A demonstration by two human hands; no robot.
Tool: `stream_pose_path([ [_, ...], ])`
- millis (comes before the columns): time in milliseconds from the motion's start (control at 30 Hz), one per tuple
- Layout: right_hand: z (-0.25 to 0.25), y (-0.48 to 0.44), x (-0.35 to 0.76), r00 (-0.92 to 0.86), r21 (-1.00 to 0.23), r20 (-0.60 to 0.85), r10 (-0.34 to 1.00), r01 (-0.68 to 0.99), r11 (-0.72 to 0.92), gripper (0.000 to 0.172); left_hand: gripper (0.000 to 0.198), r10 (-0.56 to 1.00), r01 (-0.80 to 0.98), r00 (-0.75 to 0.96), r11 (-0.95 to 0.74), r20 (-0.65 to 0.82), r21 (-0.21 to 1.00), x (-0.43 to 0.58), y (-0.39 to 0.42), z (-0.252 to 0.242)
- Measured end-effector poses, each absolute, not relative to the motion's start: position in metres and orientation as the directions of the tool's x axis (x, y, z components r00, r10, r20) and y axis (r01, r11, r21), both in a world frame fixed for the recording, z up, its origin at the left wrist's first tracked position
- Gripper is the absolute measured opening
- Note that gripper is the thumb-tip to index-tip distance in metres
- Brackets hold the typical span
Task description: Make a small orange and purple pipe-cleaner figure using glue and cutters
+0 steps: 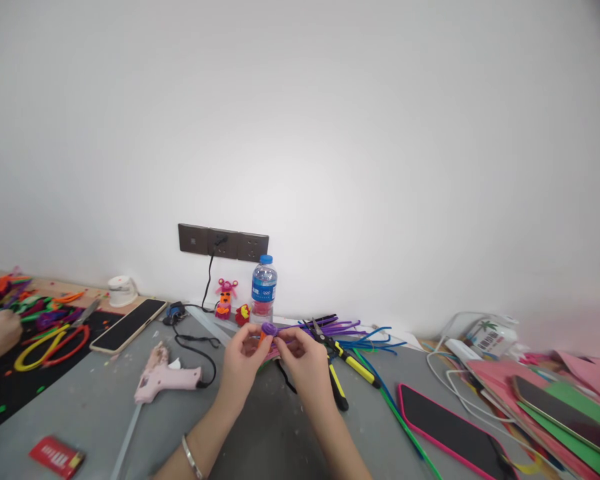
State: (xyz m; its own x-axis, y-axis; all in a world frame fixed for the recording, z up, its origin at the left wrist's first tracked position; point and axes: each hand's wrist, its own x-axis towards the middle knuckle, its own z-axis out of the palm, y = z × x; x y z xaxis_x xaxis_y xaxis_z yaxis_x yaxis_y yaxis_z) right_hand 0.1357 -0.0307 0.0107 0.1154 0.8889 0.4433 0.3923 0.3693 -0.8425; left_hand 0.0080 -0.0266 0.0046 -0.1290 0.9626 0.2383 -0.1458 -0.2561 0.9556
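Both my hands meet above the grey table, pinching a small figure made of purple and orange pipe cleaner (269,329). A purple coil forms its top, with a bit of orange below; my fingers cover the rest. My left hand (244,358) grips it from the left, thumb and fingertips closed. From the other side the fingertips of my right hand (303,357) press on it. Just right of that hand lie pliers (350,361) with yellow and black handles. Purple pipe cleaners (340,327) and blue pipe cleaners (380,343) spread out behind.
A pink glue gun (167,380) lies left, its cord running to wall sockets (223,243). A water bottle (263,290) and a finished figure (224,299) stand behind. Phones (450,430) and coloured sheets lie right. Another person's hand (0,333) is near scissors (55,343).
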Motion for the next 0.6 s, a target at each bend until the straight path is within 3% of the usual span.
stream_pose_path([
  [600,0.0120,-0.0338,0.1332,0.090,-0.798,0.478,0.874,0.460,0.389,0.015,0.020,0.963,-0.142,-0.106,-0.261,0.248,0.955,0.0105,-0.0269,0.0019],
])
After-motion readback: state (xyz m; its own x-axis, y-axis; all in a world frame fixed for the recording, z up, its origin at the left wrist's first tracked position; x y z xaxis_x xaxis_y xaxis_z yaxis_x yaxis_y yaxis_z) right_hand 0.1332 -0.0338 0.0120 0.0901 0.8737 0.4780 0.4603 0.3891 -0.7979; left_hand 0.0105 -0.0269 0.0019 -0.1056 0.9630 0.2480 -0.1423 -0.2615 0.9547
